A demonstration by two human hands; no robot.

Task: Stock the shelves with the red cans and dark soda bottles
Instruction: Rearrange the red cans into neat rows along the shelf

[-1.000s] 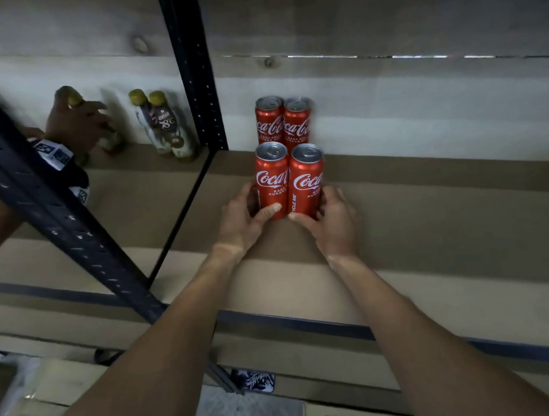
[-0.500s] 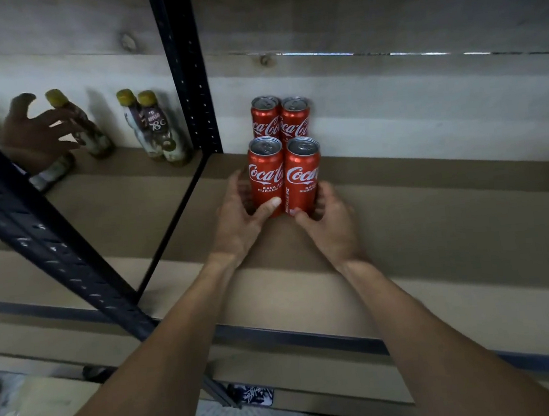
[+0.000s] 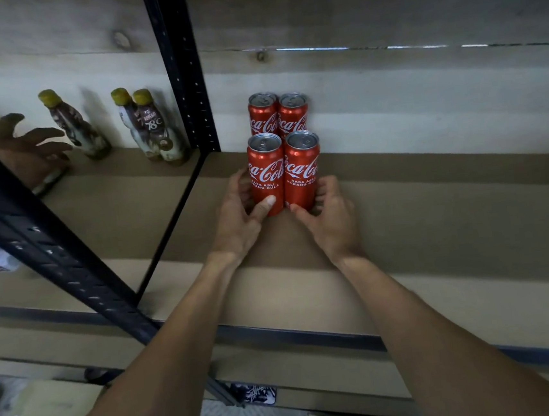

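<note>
Left can [image 3: 266,175] and right can [image 3: 303,175] slid back, close before rear pair [image 3: 263,118] mid-frame. Left grip [image 3: 238,224] wraps left can, right grip [image 3: 329,219] wraps right. Placement near done; release next.

Four slim red aluminium cans [image 3: 266,175] with white script stood upright, touching in a two-by-two block at the back of the brown shelf board [image 3: 434,212], while three dark yellow-capped plastic bottles [image 3: 154,127] stood in the neighbouring left bay.

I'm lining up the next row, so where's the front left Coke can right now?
Head view, centre: the front left can stands on the shelf board right of the black post, touching the front right can, gripped by the left hand.
</note>
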